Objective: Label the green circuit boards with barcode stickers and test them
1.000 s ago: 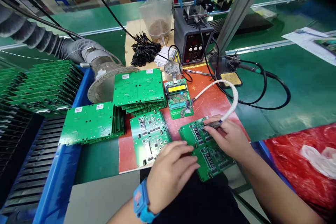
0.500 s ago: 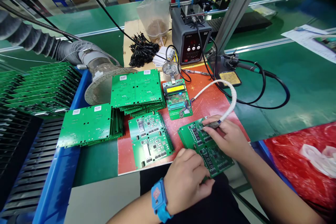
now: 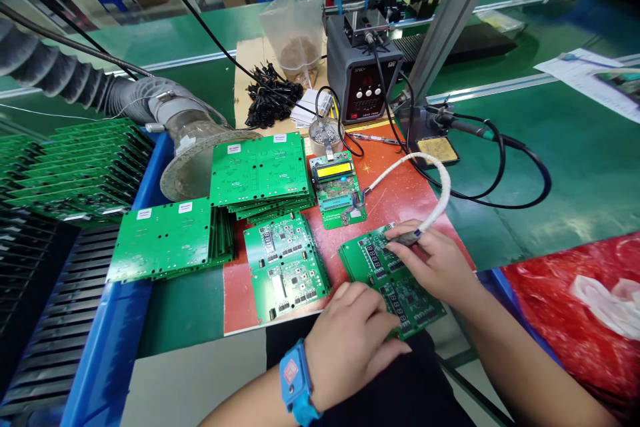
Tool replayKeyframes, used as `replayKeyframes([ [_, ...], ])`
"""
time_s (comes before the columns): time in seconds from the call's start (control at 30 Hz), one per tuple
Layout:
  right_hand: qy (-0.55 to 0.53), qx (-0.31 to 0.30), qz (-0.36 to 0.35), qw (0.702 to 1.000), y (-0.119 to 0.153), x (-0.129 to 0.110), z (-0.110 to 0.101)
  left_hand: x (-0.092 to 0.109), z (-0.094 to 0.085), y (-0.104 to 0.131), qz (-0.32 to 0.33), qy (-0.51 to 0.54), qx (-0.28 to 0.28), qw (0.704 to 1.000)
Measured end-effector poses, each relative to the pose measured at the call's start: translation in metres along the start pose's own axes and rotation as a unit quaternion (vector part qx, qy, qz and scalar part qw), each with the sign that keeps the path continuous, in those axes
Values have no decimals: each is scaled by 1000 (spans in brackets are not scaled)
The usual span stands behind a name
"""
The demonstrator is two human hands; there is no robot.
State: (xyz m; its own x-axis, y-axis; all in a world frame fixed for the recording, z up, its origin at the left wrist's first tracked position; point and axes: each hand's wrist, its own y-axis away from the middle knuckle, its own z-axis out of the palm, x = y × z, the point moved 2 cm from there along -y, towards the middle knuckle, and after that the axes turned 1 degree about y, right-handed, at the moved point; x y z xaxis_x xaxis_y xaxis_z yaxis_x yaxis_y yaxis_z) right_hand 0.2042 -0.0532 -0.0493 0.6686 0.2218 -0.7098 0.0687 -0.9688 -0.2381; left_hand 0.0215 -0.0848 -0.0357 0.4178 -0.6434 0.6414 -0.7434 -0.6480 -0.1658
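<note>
My right hand (image 3: 440, 263) pinches a dark probe head (image 3: 407, 238) at the end of a white-wrapped cable (image 3: 443, 180). The probe head presses against the upper part of a green circuit board (image 3: 420, 310) with two digit displays, which lies on a small stack. Wearing a blue wrist strap (image 3: 296, 380), my left hand (image 3: 353, 340) has its curled fingers and thumb at the board's near left edge. Its fingertips are partly hidden. The cable runs to a small programmer board (image 3: 340, 203) with a yellow screen. Left of my hands lies another stack of circuit boards (image 3: 287, 270).
Green boards with white labels (image 3: 260, 170) are stacked behind, and more (image 3: 160, 240) lie by a blue bin (image 3: 107, 340). A fume duct (image 3: 185, 127) hangs at left. A soldering station (image 3: 365, 73) stands behind, its iron (image 3: 465, 125) in a holder. Red plastic (image 3: 575, 307) lies right.
My left hand has shifted slightly left, its thumb a little farther from the fingers. My right hand and the probe head stay on the same spot of the board.
</note>
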Motion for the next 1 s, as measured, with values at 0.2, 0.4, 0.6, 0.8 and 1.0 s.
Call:
replayKeyframes([
  [0.2,2,2,-1,1000,0,0,0,-12,-11,-5,-18,-122,93,988],
  [0.4,-13,13,6,1000,-1,-2,-4,-17,-16,-11,-5,-135,61,989],
  [0.6,-55,12,70,996,30,-5,-28,-16,-17,-11,9,-158,57,986],
  [0.8,-39,-84,71,993,56,-5,-31,-17,-16,-11,11,-158,52,986],
  [1.0,-21,-85,66,994,53,-10,-27,-16,-17,-14,9,-156,53,986],
])
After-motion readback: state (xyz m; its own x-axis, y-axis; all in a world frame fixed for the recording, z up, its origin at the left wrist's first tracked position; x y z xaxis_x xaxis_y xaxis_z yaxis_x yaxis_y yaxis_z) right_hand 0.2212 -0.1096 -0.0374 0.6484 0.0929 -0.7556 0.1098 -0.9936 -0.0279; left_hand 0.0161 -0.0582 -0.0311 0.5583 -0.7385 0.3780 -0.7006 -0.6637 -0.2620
